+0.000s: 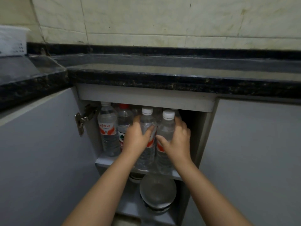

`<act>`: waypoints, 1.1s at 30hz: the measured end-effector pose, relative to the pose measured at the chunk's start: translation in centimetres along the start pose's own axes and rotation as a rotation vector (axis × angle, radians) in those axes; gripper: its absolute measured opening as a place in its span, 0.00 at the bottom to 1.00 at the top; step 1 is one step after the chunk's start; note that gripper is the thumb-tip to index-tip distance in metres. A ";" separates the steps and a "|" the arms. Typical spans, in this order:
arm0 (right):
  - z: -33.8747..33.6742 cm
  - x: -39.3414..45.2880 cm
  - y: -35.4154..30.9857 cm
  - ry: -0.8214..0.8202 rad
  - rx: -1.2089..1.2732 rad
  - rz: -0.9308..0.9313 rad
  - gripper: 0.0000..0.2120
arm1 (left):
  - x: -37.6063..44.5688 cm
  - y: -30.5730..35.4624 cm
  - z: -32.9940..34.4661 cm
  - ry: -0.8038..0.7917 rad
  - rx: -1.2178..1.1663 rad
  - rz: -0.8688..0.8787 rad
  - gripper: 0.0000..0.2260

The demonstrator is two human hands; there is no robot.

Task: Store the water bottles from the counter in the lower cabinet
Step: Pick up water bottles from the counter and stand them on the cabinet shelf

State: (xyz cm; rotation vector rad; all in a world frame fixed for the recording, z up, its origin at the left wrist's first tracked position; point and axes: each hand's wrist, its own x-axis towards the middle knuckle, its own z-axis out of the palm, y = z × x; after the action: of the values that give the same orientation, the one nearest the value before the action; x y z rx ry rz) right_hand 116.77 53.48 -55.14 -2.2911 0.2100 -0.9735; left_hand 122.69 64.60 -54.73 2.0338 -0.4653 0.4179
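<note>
While both stand on the cabinet shelf (104, 162), left hand (136, 137) grips one bottle (147, 121) — right hand (176, 140) grips its neighbour (166, 128), the two touching.

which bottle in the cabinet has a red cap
The red-capped bottle at the back, second from left, partly hidden behind the front bottles; every other cap visible is white.
</note>
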 end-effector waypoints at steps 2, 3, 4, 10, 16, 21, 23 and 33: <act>-0.1 -0.2 0.5 -0.001 -0.014 0.020 0.38 | -0.5 -0.7 -0.1 -0.037 -0.088 0.011 0.24; -0.2 -0.6 1.0 -0.027 0.000 0.040 0.40 | -1.0 -1.3 -0.2 -0.068 -0.114 0.012 0.27; -0.1 -1.4 1.4 -0.065 0.013 0.065 0.42 | -1.6 -2.0 -0.3 -0.100 -0.115 0.019 0.30; 1.8 -5.4 3.2 -0.199 -0.019 0.192 0.43 | -4.7 -4.7 1.1 -0.174 0.119 -0.084 0.39; 2.5 -5.3 3.7 -0.186 0.022 0.182 0.42 | -4.9 -5.1 2.1 -0.102 0.105 -0.081 0.39; 2.8 -4.6 4.4 -0.173 0.064 0.177 0.41 | -4.7 -5.2 2.8 -0.087 0.089 -0.093 0.39; 3.0 -4.4 4.5 -0.168 0.072 0.188 0.41 | -4.5 -5.3 3.2 -0.083 0.102 -0.094 0.39; 3.9 -3.0 5.3 -0.152 0.088 0.204 0.41 | -3.1 -5.4 4.3 -0.090 0.137 -0.093 0.38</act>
State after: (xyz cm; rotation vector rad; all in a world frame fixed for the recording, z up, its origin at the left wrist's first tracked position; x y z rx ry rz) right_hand 117.85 52.33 -62.21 -2.2014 0.3229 -0.6887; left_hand 123.07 63.72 -62.21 2.2042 -0.4039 0.3092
